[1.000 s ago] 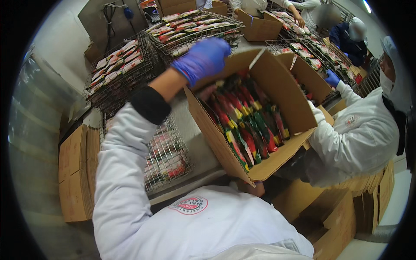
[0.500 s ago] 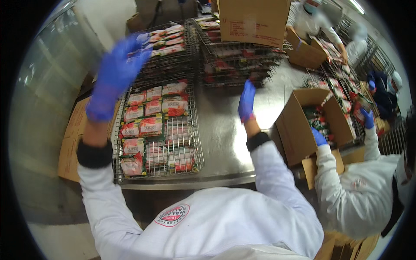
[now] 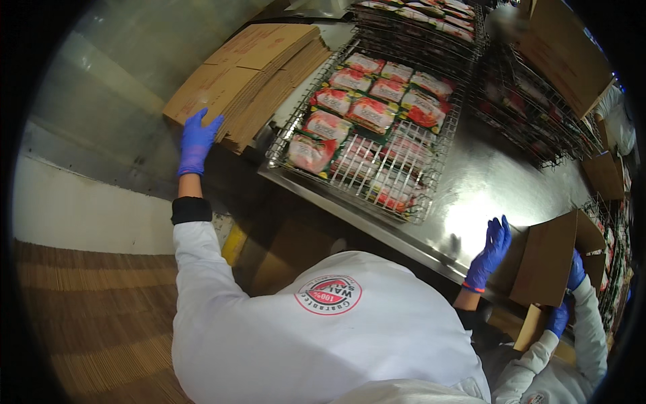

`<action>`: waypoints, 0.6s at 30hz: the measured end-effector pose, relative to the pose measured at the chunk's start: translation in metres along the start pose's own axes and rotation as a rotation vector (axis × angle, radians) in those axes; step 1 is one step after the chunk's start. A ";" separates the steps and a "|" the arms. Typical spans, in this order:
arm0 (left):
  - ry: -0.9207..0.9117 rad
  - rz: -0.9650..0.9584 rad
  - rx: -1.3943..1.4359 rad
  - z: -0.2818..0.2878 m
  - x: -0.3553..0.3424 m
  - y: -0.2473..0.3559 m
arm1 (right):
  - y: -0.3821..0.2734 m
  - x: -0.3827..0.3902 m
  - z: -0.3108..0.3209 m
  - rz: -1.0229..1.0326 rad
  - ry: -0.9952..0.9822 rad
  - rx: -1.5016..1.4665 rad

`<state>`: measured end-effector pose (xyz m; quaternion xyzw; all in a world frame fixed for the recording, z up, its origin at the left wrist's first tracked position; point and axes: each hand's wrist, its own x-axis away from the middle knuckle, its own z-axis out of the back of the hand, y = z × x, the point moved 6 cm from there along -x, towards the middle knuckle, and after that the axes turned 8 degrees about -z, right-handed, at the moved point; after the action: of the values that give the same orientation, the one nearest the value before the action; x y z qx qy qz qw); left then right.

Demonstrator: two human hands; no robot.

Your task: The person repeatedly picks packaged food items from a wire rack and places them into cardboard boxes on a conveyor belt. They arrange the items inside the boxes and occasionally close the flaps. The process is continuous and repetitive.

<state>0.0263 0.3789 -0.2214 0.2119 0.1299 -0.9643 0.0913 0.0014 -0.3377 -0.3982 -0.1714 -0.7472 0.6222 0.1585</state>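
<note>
My left hand point(image 3: 196, 143), in a blue glove, is open with its fingers apart at the near corner of a stack of flat, folded cardboard boxes point(image 3: 249, 64). Whether the fingertips touch the cardboard I cannot tell. My right hand point(image 3: 490, 252), gloved in blue too, holds nothing; its fingers are raised and parted over the near edge of the steel table point(image 3: 471, 195). Between my hands, a wire rack point(image 3: 420, 195) carries rows of red, white and green plastic packets point(image 3: 372, 114), with more packets visible through its bare wires.
Behind the rack stand stacked racks of packets point(image 3: 417, 30). More stacked racks point(image 3: 518, 101) on the right have a cardboard box point(image 3: 562, 50) on top. A co-worker's gloved hands point(image 3: 558, 318) are at an open box point(image 3: 548, 259). Bundled cardboard point(image 3: 101, 323) lies lower left.
My view has turned left, bringing the flat box stack fully into sight. My left hand has gone from above the racks to that stack. My right hand stays empty, now nearer the table edge.
</note>
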 end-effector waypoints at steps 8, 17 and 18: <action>-0.066 -0.263 -0.205 -0.049 0.002 0.040 | 0.011 0.073 -0.031 0.052 0.189 -0.029; 0.805 -0.058 0.604 0.183 -0.029 -0.001 | -0.053 0.125 -0.101 0.149 0.060 0.040; 0.847 0.121 0.708 0.200 -0.021 -0.004 | -0.061 0.127 -0.098 0.174 0.063 0.036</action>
<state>-0.0328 0.3276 -0.0361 0.6058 -0.1892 -0.7728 0.0094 -0.0715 -0.2046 -0.3184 -0.2523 -0.7127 0.6414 0.1303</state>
